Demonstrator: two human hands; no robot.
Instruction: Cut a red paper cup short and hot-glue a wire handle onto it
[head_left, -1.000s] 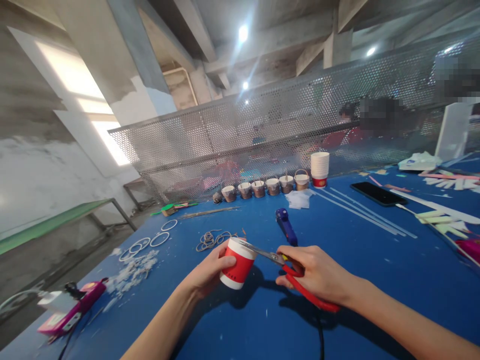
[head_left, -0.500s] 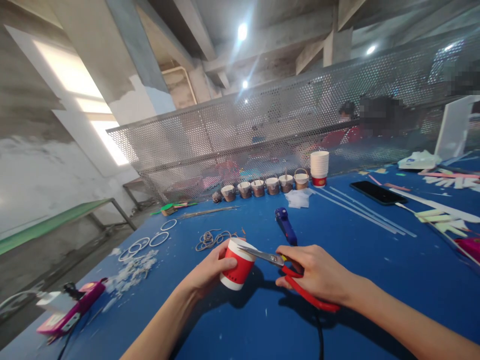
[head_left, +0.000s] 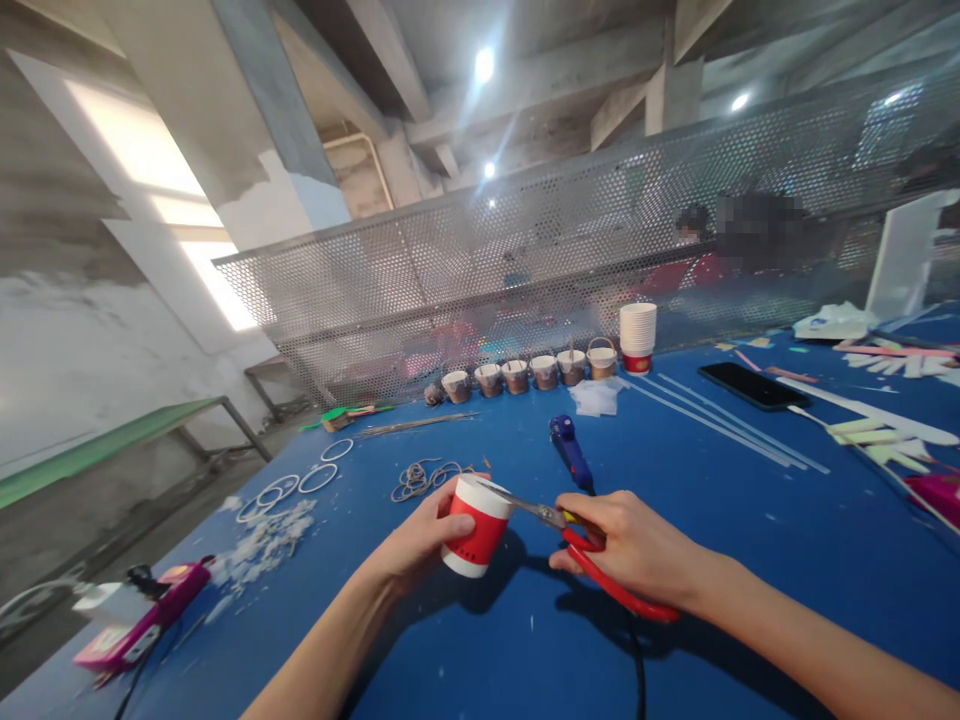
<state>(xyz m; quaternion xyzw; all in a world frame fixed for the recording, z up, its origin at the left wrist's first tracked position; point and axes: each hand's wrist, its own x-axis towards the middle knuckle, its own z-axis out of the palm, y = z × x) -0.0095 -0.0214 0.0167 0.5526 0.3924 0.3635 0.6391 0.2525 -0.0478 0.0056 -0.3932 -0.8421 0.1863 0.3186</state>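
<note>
At the far edge of the blue table (head_left: 750,520) stands a row of small brown cups (head_left: 525,374); what is in them cannot be made out, though the rightmost carries an arched handle. Just right of the row rises a stack of white cups (head_left: 638,330) set in a red one. What is inside the red paper cup (head_left: 475,524) near the front cannot be seen, as its mouth tilts up and away from the camera.

The left hand (head_left: 420,540) is clenched round that cup, thumb across the red wall facing the camera, fingers wrapped behind it, holding it just above the table. To the cup's right, the right hand (head_left: 630,545) is closed on the red handles of the scissors (head_left: 570,540), whose metal blades reach left and meet the white rim of the cup at its right side. So the cup lies at the blade tips, left of the right grip, with the two hands near each other but apart.

Against half a second ago, the cup and both hands sit in nearly the same place; the blades look a little more closed at the rim. A blue glue gun (head_left: 570,452) lies just beyond the right hand.
</note>
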